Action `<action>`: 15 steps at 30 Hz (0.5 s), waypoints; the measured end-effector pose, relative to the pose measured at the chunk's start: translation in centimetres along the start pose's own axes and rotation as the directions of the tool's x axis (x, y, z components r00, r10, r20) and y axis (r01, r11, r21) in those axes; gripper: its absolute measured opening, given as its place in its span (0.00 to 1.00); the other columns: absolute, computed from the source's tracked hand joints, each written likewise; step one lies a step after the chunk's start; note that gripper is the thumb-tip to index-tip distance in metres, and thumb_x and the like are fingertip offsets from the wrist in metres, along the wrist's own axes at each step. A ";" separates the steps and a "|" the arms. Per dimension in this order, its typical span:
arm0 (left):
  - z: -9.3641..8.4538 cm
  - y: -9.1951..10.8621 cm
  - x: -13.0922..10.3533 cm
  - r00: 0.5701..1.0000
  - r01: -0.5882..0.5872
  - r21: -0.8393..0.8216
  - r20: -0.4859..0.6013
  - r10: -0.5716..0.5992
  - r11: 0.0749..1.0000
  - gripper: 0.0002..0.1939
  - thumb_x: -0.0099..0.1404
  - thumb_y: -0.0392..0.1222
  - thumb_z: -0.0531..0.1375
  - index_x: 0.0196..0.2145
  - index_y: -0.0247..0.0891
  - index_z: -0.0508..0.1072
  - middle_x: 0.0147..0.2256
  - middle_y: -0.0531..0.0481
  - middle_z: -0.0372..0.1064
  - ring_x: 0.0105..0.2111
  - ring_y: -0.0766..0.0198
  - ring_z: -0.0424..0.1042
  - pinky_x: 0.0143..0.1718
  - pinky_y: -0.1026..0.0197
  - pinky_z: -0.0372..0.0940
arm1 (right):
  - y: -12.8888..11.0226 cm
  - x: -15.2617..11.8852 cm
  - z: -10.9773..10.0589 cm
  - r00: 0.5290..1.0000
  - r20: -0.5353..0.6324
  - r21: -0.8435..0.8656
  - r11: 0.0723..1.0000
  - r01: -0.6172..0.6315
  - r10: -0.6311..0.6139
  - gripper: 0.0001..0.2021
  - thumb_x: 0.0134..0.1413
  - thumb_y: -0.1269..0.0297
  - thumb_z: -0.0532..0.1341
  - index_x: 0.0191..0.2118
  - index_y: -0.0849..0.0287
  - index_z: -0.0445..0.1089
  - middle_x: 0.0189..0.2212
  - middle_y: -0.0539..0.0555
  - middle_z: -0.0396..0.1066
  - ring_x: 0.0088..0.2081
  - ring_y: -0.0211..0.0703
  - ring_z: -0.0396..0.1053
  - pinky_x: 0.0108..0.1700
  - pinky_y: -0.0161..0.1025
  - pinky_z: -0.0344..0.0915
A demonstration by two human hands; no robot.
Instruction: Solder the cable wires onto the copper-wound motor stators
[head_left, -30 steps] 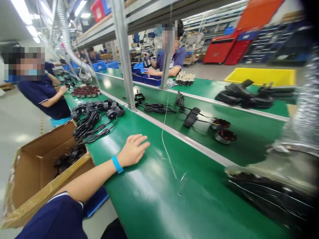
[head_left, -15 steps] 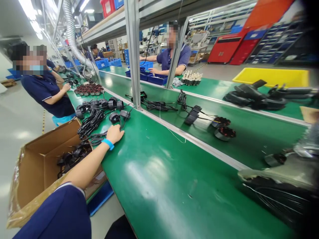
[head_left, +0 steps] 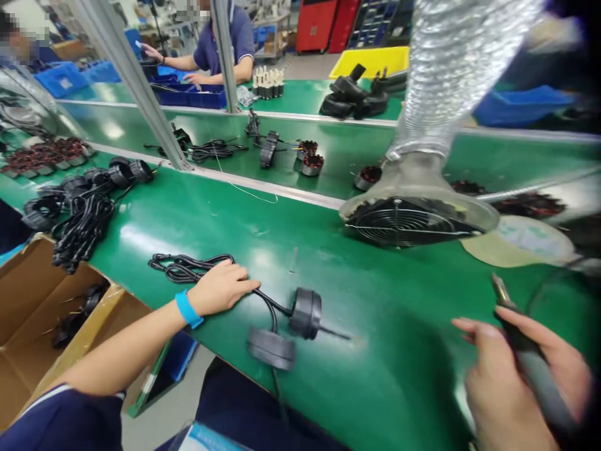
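My left hand (head_left: 220, 289) and right hand (head_left: 498, 382), apart, grip cable (head_left: 275, 302) at eight o'clock, seemingly steadying it, and soldering iron (head_left: 539, 374) at four.

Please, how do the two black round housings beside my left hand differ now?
The right housing looks fairly sharp; the left housing is blurred. The right housing sits farther from your body than the left housing. A thin lead points rightward from the right housing, while a cord trails toward you from the left housing. Both are black.
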State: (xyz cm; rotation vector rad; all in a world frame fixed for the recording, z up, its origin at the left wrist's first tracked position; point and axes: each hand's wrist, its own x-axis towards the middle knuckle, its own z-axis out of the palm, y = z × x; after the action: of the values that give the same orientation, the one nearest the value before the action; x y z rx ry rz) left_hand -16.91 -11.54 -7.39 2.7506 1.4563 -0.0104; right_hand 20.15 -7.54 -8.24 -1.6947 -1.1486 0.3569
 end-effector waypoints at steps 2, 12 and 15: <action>-1.0 0.3 1.5 0.999 0.001 -0.058 0.052 0.002 0.998 0.16 0.69 0.36 0.51 0.51 0.39 0.70 0.36 0.45 0.68 0.36 0.59 0.65 0.41 0.56 0.57 | -0.3 0.1 -0.1 0.999 -0.046 0.012 1.000 0.004 -0.004 0.21 0.44 0.57 0.61 0.44 0.62 0.75 0.25 0.54 0.71 0.33 0.50 0.72 0.50 0.50 0.66; -4.2 3.8 7.7 0.933 0.169 -0.600 0.353 0.068 0.782 0.08 0.67 0.34 0.51 0.33 0.35 0.69 0.35 0.47 0.71 0.35 0.64 0.70 0.40 0.63 0.64 | 1.1 -0.7 0.3 0.995 0.059 0.096 0.992 0.076 -0.082 0.20 0.52 0.55 0.62 0.48 0.61 0.74 0.27 0.55 0.75 0.36 0.47 0.74 0.46 0.42 0.66; -4.8 3.5 7.8 0.898 0.327 -0.625 0.440 -0.026 0.709 0.06 0.66 0.39 0.54 0.39 0.35 0.68 0.34 0.50 0.71 0.30 0.67 0.68 0.33 0.66 0.62 | 1.3 -0.7 0.2 0.988 0.085 0.106 0.988 0.116 -0.125 0.18 0.54 0.55 0.61 0.47 0.59 0.74 0.28 0.54 0.75 0.37 0.47 0.74 0.47 0.41 0.65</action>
State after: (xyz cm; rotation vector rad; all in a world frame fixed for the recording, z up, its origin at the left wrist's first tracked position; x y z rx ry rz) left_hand -9.68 -6.88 -2.65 1.8548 1.2610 -0.0306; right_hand 20.32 -8.05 -9.68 -1.5270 -1.2735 0.4134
